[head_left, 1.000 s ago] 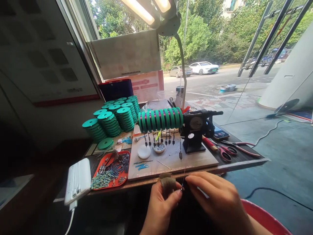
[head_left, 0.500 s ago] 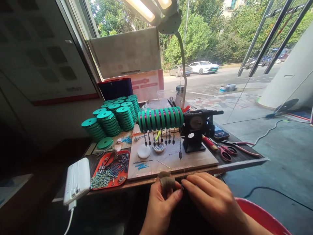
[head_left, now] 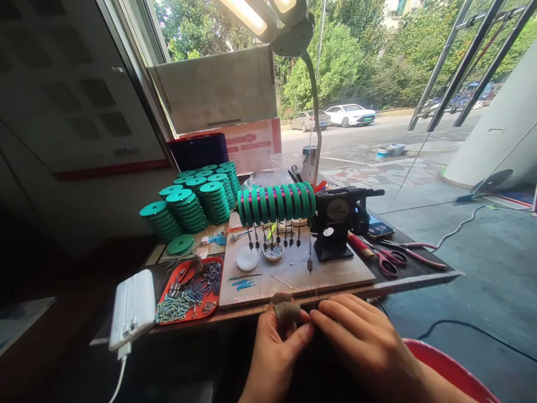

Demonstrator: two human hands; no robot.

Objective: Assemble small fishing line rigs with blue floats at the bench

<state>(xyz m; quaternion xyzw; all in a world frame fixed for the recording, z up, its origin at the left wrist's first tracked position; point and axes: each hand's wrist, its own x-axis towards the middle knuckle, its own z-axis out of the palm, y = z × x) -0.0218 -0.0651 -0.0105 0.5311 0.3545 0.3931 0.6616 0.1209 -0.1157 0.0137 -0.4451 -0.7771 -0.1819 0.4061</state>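
Note:
My left hand (head_left: 277, 347), a brown wrap (head_left: 287, 314) round its index finger, is closed in a pinch at the near edge of the table. My right hand (head_left: 361, 336) is closed close beside it, fingertips almost touching the left thumb. A thin line (head_left: 316, 294) runs down into both sets of fingertips; its tied end is hidden there. Above hangs a small dark weight (head_left: 310, 265) on a short chain. It comes from a row of green spools (head_left: 277, 202) mounted on a black winding stand (head_left: 333, 224), with several more dark weights dangling below.
Stacks of green spools (head_left: 184, 210) stand at the back left. A red tray (head_left: 191, 291) holds small metal parts, beside a white power bank (head_left: 132, 310). On the board (head_left: 348, 274) are a bowl of beads (head_left: 273, 253) and a white lid (head_left: 246, 259). Scissors (head_left: 388, 263) lie right.
Both hands keep their pinch by the line. My right fingertips have shifted slightly left and up; the view has barely moved.

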